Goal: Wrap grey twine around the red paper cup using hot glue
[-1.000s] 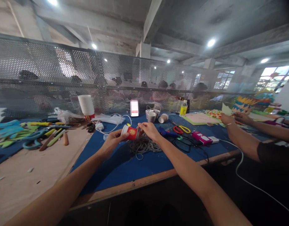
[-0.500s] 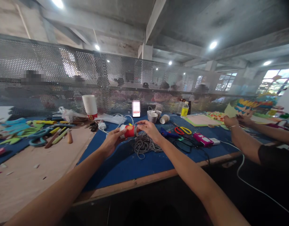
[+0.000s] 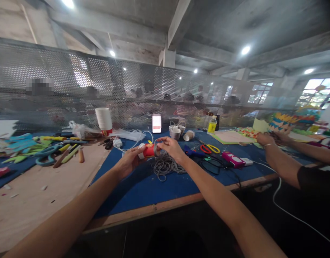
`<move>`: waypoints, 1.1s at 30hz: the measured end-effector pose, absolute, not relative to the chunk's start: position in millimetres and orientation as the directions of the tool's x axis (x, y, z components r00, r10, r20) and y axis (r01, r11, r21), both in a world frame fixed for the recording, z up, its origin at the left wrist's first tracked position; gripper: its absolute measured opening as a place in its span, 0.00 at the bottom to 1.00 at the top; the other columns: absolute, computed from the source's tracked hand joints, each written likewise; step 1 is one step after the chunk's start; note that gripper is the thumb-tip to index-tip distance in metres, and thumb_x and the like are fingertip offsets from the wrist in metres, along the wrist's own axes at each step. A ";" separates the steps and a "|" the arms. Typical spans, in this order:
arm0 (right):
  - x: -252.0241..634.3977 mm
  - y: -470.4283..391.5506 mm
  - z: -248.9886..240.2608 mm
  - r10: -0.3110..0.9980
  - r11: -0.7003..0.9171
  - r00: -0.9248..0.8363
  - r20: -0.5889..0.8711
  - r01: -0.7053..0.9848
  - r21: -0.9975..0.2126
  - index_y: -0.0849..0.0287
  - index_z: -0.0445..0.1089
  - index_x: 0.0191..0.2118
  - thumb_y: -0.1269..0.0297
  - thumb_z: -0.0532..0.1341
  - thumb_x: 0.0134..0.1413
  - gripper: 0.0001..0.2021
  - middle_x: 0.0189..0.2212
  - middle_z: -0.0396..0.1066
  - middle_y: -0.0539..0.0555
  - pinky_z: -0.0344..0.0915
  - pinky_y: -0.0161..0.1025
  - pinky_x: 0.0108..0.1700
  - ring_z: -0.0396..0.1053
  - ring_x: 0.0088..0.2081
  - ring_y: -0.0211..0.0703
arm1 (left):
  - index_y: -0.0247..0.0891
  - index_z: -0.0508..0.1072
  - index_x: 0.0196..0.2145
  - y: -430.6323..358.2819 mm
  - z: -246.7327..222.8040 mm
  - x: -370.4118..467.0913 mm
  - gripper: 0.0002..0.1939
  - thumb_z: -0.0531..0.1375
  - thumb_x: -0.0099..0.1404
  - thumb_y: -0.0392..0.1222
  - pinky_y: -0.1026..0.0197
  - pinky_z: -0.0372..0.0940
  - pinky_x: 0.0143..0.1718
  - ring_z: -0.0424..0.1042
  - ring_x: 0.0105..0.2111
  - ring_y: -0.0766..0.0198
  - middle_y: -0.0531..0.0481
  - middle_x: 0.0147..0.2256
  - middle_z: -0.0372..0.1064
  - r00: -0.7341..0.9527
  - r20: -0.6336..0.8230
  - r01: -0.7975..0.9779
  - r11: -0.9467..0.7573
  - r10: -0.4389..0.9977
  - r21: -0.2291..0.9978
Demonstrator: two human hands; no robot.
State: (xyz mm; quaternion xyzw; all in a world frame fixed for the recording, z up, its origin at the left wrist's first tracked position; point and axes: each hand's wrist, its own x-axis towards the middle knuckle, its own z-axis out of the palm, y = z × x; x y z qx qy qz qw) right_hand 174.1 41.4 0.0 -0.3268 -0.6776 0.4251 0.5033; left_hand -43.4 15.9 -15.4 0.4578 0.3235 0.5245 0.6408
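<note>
A red and white paper cup (image 3: 148,151) lies sideways in my left hand (image 3: 129,160), whose fingers wrap round its white end. Grey cord circles the cup's other end, where my right hand (image 3: 170,148) pinches the cord at the rim. Below and to the right of the cup, a loose heap of grey cord (image 3: 166,167) rests on the blue mat (image 3: 127,200). Behind the hands stand small cups wrapped with cord (image 3: 175,132), and another cup (image 3: 189,135) lies on its side.
Scissors (image 3: 209,149), a blue glue gun (image 3: 193,152) and a magenta box (image 3: 232,159) lie at right. A cup stack (image 3: 104,121), tools and a lit phone (image 3: 156,123) are further back. Another person's hands (image 3: 265,138) work at far right.
The cup has turned slightly in my hands, with the grey cord now showing more plainly round its right end. The view has shifted a little.
</note>
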 end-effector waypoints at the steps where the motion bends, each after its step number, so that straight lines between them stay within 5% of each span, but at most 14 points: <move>1: 174.1 40.5 0.7 0.871 0.420 -0.282 0.402 0.007 -0.907 0.60 0.72 0.47 0.60 0.67 0.56 0.15 0.31 0.78 0.51 0.71 0.42 0.48 0.77 0.36 0.42 | 0.34 0.82 0.45 16.9 -16.1 -44.3 0.12 0.68 0.65 0.41 0.65 0.73 0.33 0.75 0.31 0.64 0.44 0.38 0.80 0.246 0.062 -0.376 0.036 0.967 0.926; 14: 171.2 30.7 6.5 0.858 0.405 -0.323 0.399 -0.050 -0.913 0.59 0.74 0.43 0.59 0.68 0.55 0.12 0.33 0.78 0.52 0.71 0.43 0.50 0.77 0.39 0.42 | 0.32 0.80 0.44 5.6 -3.6 -37.8 0.11 0.62 0.69 0.40 0.64 0.73 0.29 0.76 0.30 0.61 0.43 0.36 0.79 0.215 0.013 -0.398 0.076 0.976 0.914; 26: 169.4 32.9 1.0 0.814 0.461 -0.371 0.447 -0.057 -0.886 0.59 0.74 0.40 0.60 0.67 0.56 0.09 0.32 0.78 0.51 0.72 0.43 0.48 0.76 0.36 0.41 | 0.31 0.78 0.46 4.7 -3.6 -39.2 0.11 0.62 0.67 0.36 0.58 0.76 0.38 0.79 0.37 0.56 0.38 0.42 0.80 0.261 -0.011 -0.425 0.125 0.965 0.896; 33: 168.1 29.7 1.4 0.805 0.492 -0.371 0.463 -0.020 -0.870 0.58 0.73 0.40 0.58 0.66 0.58 0.10 0.31 0.78 0.51 0.72 0.42 0.46 0.77 0.36 0.41 | 0.32 0.79 0.46 9.8 -9.5 -41.2 0.13 0.63 0.68 0.42 0.58 0.75 0.40 0.79 0.38 0.56 0.38 0.43 0.80 0.274 -0.013 -0.423 0.132 0.962 0.897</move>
